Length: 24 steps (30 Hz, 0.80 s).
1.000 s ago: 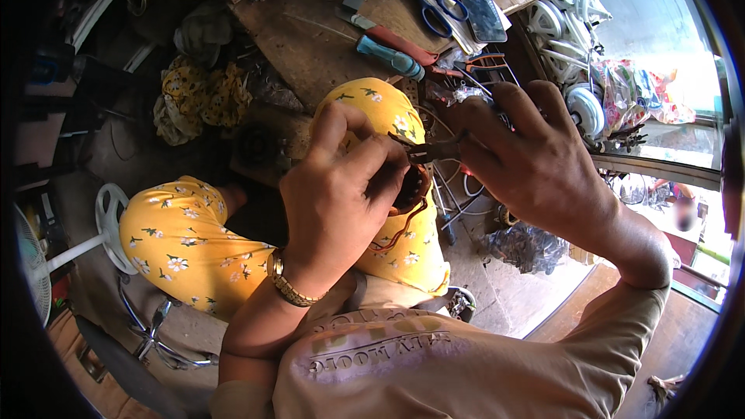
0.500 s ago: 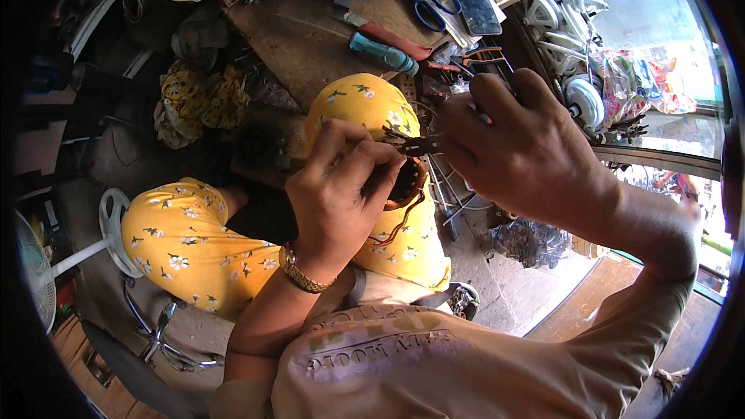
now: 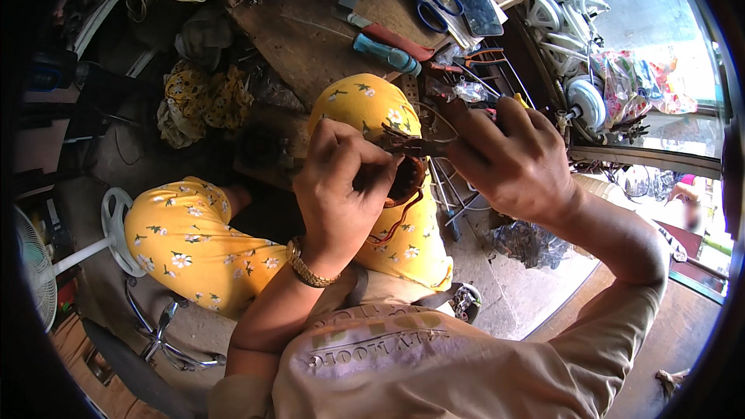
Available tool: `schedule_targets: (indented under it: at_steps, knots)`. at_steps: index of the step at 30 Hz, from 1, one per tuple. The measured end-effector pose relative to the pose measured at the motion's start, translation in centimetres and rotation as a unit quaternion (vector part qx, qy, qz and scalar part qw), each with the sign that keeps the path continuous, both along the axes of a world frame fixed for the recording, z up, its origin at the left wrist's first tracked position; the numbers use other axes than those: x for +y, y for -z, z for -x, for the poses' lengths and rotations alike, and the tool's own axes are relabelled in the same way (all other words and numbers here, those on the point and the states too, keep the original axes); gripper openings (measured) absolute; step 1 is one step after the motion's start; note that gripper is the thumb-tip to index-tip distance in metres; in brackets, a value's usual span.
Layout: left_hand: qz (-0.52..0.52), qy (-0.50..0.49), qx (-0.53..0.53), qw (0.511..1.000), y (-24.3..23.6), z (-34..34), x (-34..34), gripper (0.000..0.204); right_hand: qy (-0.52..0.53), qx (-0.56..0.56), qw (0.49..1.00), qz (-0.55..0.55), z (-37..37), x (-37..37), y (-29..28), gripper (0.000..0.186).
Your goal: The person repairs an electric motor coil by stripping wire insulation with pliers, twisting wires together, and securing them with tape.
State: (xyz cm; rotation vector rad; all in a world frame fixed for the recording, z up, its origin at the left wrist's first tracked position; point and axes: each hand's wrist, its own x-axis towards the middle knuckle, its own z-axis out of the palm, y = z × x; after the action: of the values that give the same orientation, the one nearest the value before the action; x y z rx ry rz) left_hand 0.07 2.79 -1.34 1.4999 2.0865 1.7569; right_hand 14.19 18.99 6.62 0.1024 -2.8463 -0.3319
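Note:
My left hand (image 3: 337,194), wearing a gold watch (image 3: 310,268), pinches at a small round motor winding (image 3: 407,186) in front of my right knee (image 3: 365,101), which wears yellow flowered cloth. Red and dark wires (image 3: 396,233) hang from the winding. My right hand (image 3: 512,167) has fingers curled round a dark plier-like tool (image 3: 425,149), its working end at the winding's upper edge beside my left fingertips. What exactly my left fingertips pinch is partly hidden.
Ahead, a worn wooden board (image 3: 287,23) holds scissors (image 3: 434,12), a phone (image 3: 473,0) and hand tools (image 3: 388,54). White fan parts (image 3: 559,23) line the right. A fan (image 3: 35,271) stands at left. Another person (image 3: 687,202) is partly visible through the opening at right.
My right hand has shifted a little lower than half a second ago, still on the tool. My left hand sits slightly right of where it was a second ago, still pinching at the winding.

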Motion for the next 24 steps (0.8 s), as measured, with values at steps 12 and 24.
schedule_targets:
  at_steps: [12, 24]
  knots:
    - [0.037, -0.048, -0.069, 0.996, -0.4, -0.9, -0.1, 0.029, 0.03, 0.035, 0.994, 0.102, -1.4, -0.1, 2.3, 0.014]
    - [0.001, -0.057, -0.055, 0.997, 0.3, -0.8, -0.1, 0.027, 0.037, 0.051, 0.989, 0.133, -1.6, -0.2, 3.8, 0.015]
